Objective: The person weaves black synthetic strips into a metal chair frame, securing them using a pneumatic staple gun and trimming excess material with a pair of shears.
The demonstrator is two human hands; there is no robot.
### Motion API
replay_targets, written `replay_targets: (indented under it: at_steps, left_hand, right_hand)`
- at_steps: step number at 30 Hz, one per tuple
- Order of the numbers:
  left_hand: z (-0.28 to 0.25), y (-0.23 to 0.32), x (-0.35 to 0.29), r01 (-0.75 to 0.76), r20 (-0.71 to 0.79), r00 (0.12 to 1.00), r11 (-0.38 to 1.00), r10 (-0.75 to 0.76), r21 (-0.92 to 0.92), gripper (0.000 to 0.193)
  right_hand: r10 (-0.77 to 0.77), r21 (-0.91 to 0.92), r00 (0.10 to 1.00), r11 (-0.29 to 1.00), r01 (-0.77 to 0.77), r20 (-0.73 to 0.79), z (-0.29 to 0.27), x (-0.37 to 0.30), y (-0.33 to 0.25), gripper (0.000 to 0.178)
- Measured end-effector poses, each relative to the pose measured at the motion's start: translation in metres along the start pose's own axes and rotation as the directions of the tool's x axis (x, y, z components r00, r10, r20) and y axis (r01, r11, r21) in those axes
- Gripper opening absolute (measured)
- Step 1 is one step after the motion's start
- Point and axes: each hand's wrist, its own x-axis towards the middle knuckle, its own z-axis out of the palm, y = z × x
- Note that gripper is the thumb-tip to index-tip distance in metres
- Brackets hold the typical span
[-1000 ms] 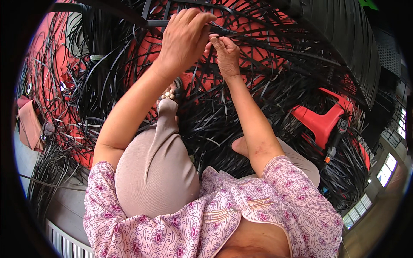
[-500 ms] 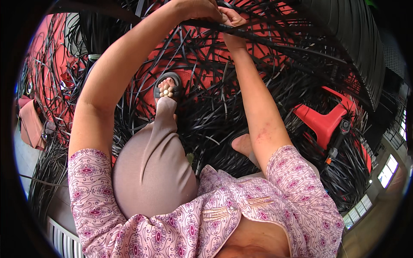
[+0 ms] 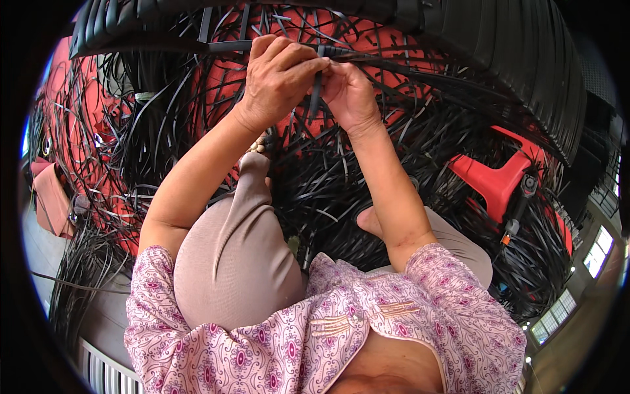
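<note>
My left hand (image 3: 279,80) and my right hand (image 3: 352,97) meet at the upper middle, fingertips almost touching. Both are closed in a pinch on a flat black plastic strip (image 3: 315,98), a length of which hangs down between them. Just behind my fingers runs a thin dark bar (image 3: 230,46) with strip wrapped around part of it. The bar appears to belong to a large piece of black woven furniture (image 3: 518,65), which arches over the top and down the right side. Exactly how the strip passes around the bar is hidden by my fingers.
Loose black strips (image 3: 328,177) lie tangled over a red ground sheet (image 3: 220,85). At the right sits a red plastic stool (image 3: 492,180), a dark tool with an orange tip (image 3: 515,210) beside it. A pinkish cloth (image 3: 52,197) lies at the far left.
Both hands have come down and nearer to me, the left now fully visible. The woven furniture has shifted, its upper edge now spanning the top of the view.
</note>
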Motion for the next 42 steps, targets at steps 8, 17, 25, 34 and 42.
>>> replay_targets:
  at_steps: [8, 17, 25, 34, 42]
  left_hand:
    - [-0.001, 0.006, -0.017, -0.039, 0.075, 0.997, 0.998, 0.036, 0.039, 0.028]
    - [-0.014, -0.007, -0.011, 0.069, 0.185, 0.981, 0.996, -0.059, -0.051, 0.022]
    - [-0.016, -0.039, 0.05, 0.66, 0.569, 0.677, 0.728, -0.467, -0.188, 0.022]
    - [0.042, -0.114, 0.059, -0.032, 0.913, 0.351, 0.977, 0.21, -0.213, 0.024]
    - [-0.004, -0.062, 0.082, 0.363, 0.919, 0.371, 0.932, -0.131, -0.014, 0.039]
  right_hand:
    - [-0.142, -0.256, 0.972, 0.963, 0.09, -0.19, 0.016, 0.004, 0.01, 0.018]
    - [-0.392, -0.457, 0.914, 0.836, 0.305, -0.107, 0.001, 0.019, 0.033, 0.013]
    - [-0.43, -0.574, 0.902, 0.749, 0.331, -0.039, -0.013, 0.026, 0.034, 0.017]
    - [-0.593, -0.784, 0.731, 0.252, 0.567, 0.338, -0.045, 0.086, 0.028, 0.016]
    - [-0.546, -0.594, 0.818, 0.602, 0.534, 0.181, -0.035, 0.086, 0.012, 0.022]
